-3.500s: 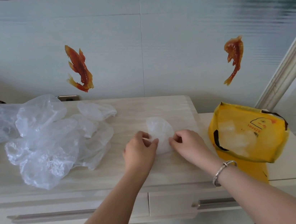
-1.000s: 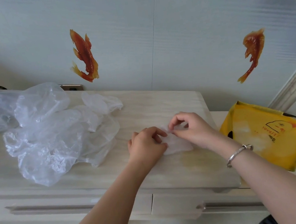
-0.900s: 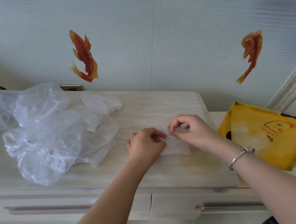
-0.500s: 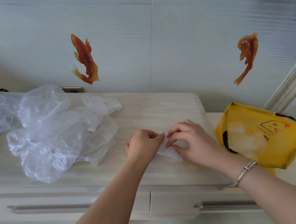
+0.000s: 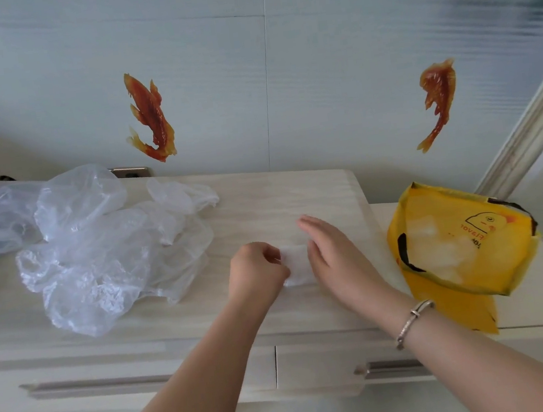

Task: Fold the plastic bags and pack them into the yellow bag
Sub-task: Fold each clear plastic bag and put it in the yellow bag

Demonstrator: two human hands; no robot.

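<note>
Flattened out now, the right hand (image 5: 334,259): half a second back its fingers were bent over the packet, and here they lie straight and together, edge-on along the packet's right side, thumb tucked toward it. Left hand (image 5: 256,271) is curled into a loose fist, its fingers (image 5: 271,257) pinching the left edge of the folded bag (image 5: 295,266), which sits flat on the table (image 5: 263,203) squeezed between the two hands.

The packet is a small pale oblong, and as far as I can tell its long axis runs away from the person, roughly parallel to the right hand's straight fingers. Everything turns on what lies beyond those fingers: the yellow bag (image 5: 499,265), mouth gaping up and toward the person, just off to the right of the right hand (pale folded pieces already show inside). So the right hand is the nearer carrier, I'd judge, with nothing standing between it and that opening.

Out past the left hand's knuckles lies the heap of loose plastic bags (image 5: 104,255), well apart from the packet, plenty left to fold. A bracelet (image 5: 413,322) rides the right wrist; fish stickers (image 5: 149,118) dot the wall behind.
</note>
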